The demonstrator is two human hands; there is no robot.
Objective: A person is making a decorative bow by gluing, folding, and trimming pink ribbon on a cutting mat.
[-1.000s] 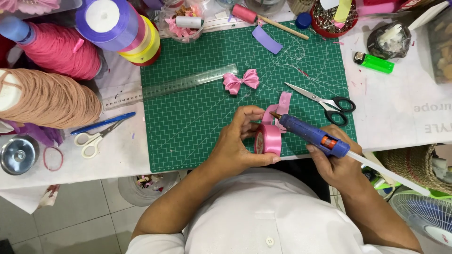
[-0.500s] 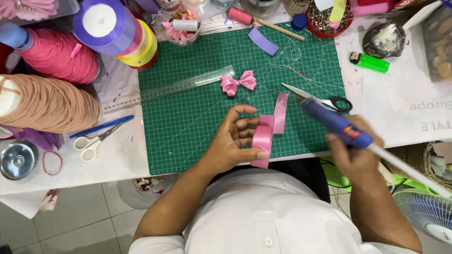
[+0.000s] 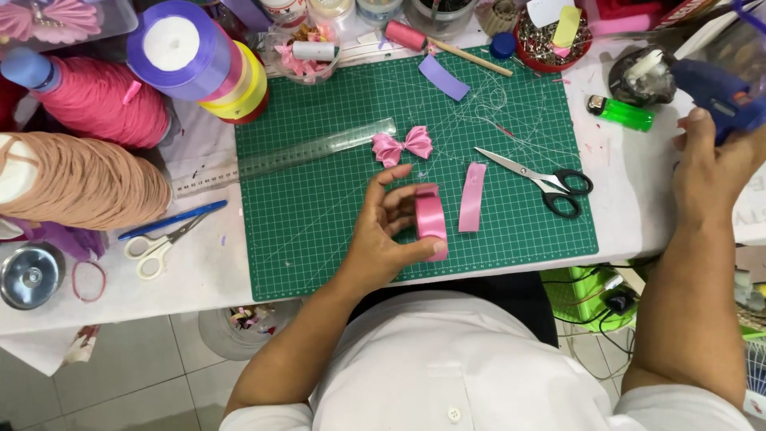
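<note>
The left hand (image 3: pixel 383 231) holds a folded pink ribbon loop (image 3: pixel 431 223) above the near part of the green mat (image 3: pixel 319 215), thumb and fingers closed on the loop's lower end. The right hand (image 3: pixel 714 172) is well apart, off the mat's right edge, gripping a blue glue gun (image 3: pixel 718 96) whose nozzel end points up and left near a dark dish (image 3: pixel 642 76). A loose pink strip (image 3: pixel 472 197) lies flat on the mat just right of the loop, not touching it. A finished pink bow (image 3: pixel 401 146) sits beyond the loop, near a clear ruler (image 3: pixel 303 156) that crosses the mat's left edge at a slant. Black-handled scissors (image 3: pixel 542 179) lie right of the strip, blades pointing left. A green lighter (image 3: pixel 621 112) rests on the white table (image 3: pixel 207 263) beside the mat's right edge. White-handled scissors (image 3: pixel 155 247) and a blue pen (image 3: pixel 171 220) lie left of the mat. Ribbon spools (image 3: pixel 199 60) stand at the far left corner.
</note>
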